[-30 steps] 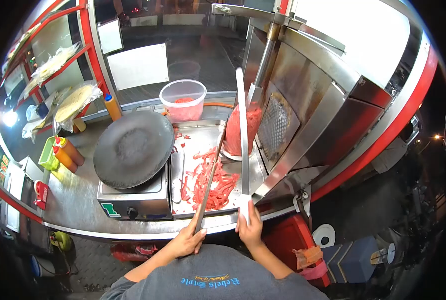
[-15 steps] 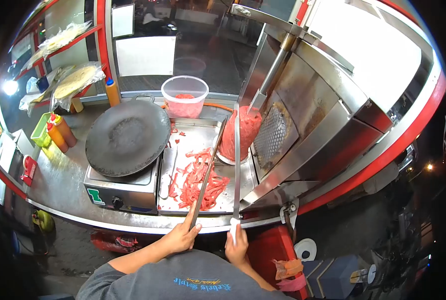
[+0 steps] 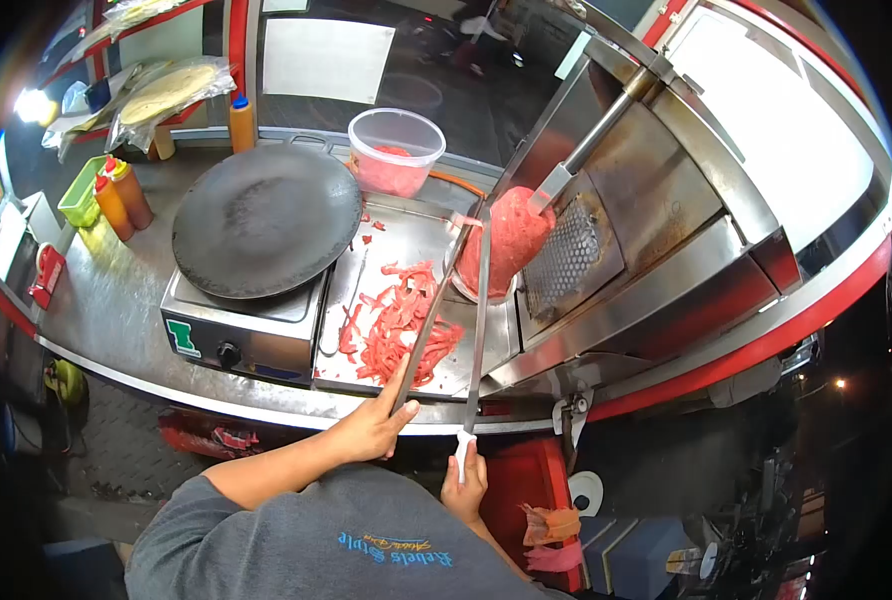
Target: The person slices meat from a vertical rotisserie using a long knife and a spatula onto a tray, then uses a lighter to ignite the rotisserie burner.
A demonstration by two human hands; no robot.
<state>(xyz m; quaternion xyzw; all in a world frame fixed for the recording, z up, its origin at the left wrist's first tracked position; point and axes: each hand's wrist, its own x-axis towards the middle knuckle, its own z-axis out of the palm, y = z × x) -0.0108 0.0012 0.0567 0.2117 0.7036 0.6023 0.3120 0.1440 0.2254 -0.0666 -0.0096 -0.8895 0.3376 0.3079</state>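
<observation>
My right hand (image 3: 464, 485) is closed around the white handle of a long knife (image 3: 482, 320). The blade's far part lies along the left side of the red meat cone (image 3: 511, 235) on its upright spit. In my left hand (image 3: 371, 430) is a long flat metal tool (image 3: 428, 335), gripped with the index finger stretched along it; its exact kind is unclear. A thin strip of meat (image 3: 469, 220) shows at the tool's far tip, beside the blade. Below both tools, a heap of cut red meat strips (image 3: 391, 330) lies in the metal tray (image 3: 401, 235).
Left of the tray, a round black griddle (image 3: 266, 220) sits on a burner (image 3: 246, 335). A clear tub (image 3: 396, 150) with red meat stands behind the tray. The metal grill housing (image 3: 656, 240) rises at right. Sauce bottles (image 3: 126, 195) and wrapped flatbreads (image 3: 171, 92) are at left.
The view has shifted, so the counter sits higher in the picture. A strip of meat now shows at the left tool's tip, by the cone. Both hands keep their grips.
</observation>
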